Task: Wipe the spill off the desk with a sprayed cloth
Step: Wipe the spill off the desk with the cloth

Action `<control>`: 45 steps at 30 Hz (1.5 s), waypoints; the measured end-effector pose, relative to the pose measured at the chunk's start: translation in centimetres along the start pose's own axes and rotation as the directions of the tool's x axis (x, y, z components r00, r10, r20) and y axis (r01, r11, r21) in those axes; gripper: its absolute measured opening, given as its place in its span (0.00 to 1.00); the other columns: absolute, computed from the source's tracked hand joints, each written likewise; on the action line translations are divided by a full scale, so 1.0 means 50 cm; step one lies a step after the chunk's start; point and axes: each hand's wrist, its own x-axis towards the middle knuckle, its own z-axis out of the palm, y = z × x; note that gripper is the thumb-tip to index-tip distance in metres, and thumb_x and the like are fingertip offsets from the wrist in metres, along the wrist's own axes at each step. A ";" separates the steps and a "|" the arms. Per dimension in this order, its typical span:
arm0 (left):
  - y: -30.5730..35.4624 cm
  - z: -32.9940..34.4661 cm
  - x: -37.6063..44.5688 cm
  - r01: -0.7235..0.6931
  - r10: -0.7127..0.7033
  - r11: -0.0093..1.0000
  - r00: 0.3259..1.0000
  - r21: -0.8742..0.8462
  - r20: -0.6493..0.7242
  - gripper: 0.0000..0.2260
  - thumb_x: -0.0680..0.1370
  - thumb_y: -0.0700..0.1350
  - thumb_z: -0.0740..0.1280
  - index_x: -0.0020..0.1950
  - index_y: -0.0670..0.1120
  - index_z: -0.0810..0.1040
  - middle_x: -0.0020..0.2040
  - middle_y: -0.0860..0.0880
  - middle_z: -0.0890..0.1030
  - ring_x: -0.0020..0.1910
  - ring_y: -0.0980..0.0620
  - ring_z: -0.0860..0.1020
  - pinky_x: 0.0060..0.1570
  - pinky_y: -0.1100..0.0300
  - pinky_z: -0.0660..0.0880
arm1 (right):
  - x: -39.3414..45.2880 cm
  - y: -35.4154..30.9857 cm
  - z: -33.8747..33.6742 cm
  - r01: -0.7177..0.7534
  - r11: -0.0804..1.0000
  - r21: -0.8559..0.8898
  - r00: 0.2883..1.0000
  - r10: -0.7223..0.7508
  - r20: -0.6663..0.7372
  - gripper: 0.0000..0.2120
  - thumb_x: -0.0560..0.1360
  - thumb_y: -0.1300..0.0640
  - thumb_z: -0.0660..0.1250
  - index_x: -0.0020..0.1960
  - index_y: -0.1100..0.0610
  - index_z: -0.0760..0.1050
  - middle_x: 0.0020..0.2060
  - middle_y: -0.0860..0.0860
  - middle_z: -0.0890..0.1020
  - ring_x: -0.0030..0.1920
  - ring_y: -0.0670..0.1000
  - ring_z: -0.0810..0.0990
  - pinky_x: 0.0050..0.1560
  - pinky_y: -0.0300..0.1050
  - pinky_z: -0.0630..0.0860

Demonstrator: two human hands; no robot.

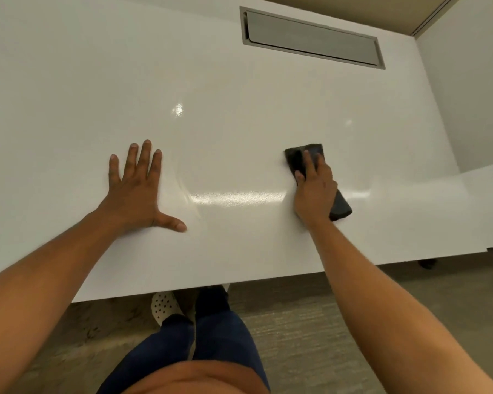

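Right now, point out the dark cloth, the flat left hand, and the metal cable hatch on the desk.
dark cloth point(299, 160), head view, on the far end ahead of the fingers.
left hand point(134, 191), head view, on the back of the hand.
metal cable hatch point(310, 36), head view, on the middle of its lid.

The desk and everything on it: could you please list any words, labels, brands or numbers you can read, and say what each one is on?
None: no readable text shows anywhere.
The white desk is blank.
The grey cable hatch has no marking.
The dark cloth under the right hand shows no tag or logo.
The left hand rests flat on bare desk.
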 end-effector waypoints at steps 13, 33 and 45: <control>0.000 -0.003 -0.012 -0.018 0.017 1.000 1.000 -0.019 -0.012 0.81 0.47 0.90 0.59 0.84 0.45 0.32 0.84 0.44 0.28 0.82 0.42 0.27 0.77 0.35 0.29 | -0.253 -0.098 -0.089 0.080 0.919 0.387 0.974 -0.156 0.167 0.20 0.88 0.51 0.56 0.77 0.52 0.71 0.75 0.51 0.72 0.76 0.53 0.68 0.78 0.54 0.66; 0.016 0.018 -0.052 -0.035 0.041 0.999 0.990 0.042 -0.136 0.65 0.65 0.82 0.63 0.86 0.43 0.41 0.86 0.42 0.37 0.85 0.39 0.36 0.78 0.36 0.33 | -0.272 -0.121 -0.074 0.145 0.988 -0.055 0.980 -0.136 0.147 0.04 0.74 0.63 0.70 0.48 0.60 0.77 0.41 0.54 0.82 0.40 0.54 0.81 0.40 0.46 0.78; 0.127 -0.065 -0.146 0.151 -0.087 0.408 0.988 -0.900 0.126 0.14 0.84 0.55 0.67 0.64 0.49 0.84 0.61 0.47 0.87 0.54 0.51 0.85 0.65 0.48 0.81 | -0.156 -0.180 -0.264 -0.617 0.448 0.647 0.662 -0.147 0.734 0.06 0.78 0.61 0.68 0.50 0.60 0.84 0.43 0.57 0.84 0.41 0.53 0.83 0.43 0.49 0.75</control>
